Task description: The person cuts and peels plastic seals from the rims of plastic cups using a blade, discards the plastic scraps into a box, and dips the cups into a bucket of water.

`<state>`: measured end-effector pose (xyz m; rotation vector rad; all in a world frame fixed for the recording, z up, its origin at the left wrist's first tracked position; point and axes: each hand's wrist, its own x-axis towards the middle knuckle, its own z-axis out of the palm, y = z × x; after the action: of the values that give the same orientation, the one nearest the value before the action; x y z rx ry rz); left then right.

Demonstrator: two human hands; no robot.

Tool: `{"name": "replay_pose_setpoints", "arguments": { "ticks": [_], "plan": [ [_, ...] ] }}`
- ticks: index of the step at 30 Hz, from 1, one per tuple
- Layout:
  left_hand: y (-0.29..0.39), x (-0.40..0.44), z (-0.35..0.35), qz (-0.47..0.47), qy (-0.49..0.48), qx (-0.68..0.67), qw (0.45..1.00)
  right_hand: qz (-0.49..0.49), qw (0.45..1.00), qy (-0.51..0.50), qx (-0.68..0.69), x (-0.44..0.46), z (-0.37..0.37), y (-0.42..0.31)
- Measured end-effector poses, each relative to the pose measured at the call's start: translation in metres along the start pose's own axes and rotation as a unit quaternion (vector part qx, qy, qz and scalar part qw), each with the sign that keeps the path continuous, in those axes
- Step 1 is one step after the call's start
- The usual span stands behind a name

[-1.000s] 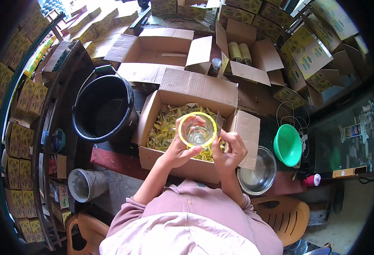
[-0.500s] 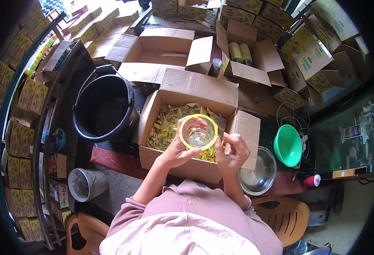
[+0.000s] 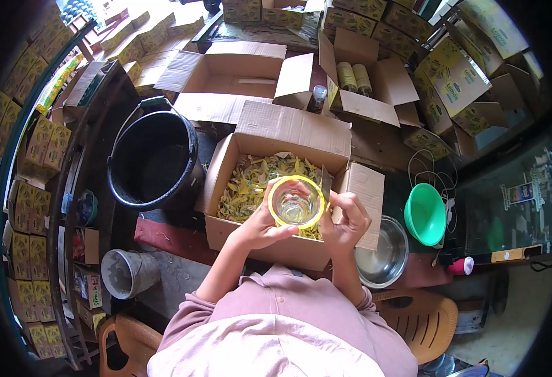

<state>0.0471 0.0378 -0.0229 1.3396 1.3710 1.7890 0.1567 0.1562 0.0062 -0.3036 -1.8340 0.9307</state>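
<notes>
My left hand (image 3: 258, 227) is wrapped round a clear cup (image 3: 297, 204) with a bright yellow rim, its mouth tilted towards me. Pinched in my right hand (image 3: 346, 223) is a thin dark blade (image 3: 326, 181), pointing up along the right side of that rim. Whether the blade touches the rim I cannot tell. Beneath both hands stands an open cardboard box (image 3: 266, 251), with yellow and greenish scraps (image 3: 244, 185) spread over its inside.
A black bucket (image 3: 153, 160) stands left of the box, and a grey bucket (image 3: 122, 273) lower down. To the right are a steel bowl (image 3: 389, 261) and a green basin (image 3: 425, 215). Behind lie another open carton (image 3: 238, 75) and a carton holding yellow-green cylinders (image 3: 354, 78).
The cup has moved slightly right and down with my left hand. My right hand has shifted a little, and the blade now stands higher beside the rim.
</notes>
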Motion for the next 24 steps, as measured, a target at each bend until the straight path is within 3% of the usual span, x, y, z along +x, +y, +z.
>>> {"name": "replay_pose_setpoints", "arguments": {
  "ticks": [5,11,17,20,23,24],
  "plan": [
    [-0.003,0.001,0.000,-0.016,0.016,-0.043,0.999,0.004,1.000,-0.001,0.013,-0.007,-0.002,0.004],
    [-0.006,0.000,-0.004,-0.013,-0.020,0.027,0.999,0.015,1.000,-0.004,0.024,-0.003,-0.003,0.003],
    [0.007,0.000,-0.003,-0.041,-0.036,-0.018,0.998,-0.012,1.000,-0.016,0.005,-0.001,0.000,0.008],
    [0.006,0.000,0.002,-0.046,-0.025,-0.117,0.992,-0.020,0.999,-0.031,0.014,0.001,0.000,0.009],
    [-0.009,0.004,-0.003,0.082,-0.010,0.007,0.997,0.005,1.000,0.009,0.010,0.002,0.002,0.001],
    [-0.008,0.005,0.000,0.045,0.023,-0.033,0.998,0.009,1.000,0.016,0.007,0.001,0.002,-0.001]
  ]
}}
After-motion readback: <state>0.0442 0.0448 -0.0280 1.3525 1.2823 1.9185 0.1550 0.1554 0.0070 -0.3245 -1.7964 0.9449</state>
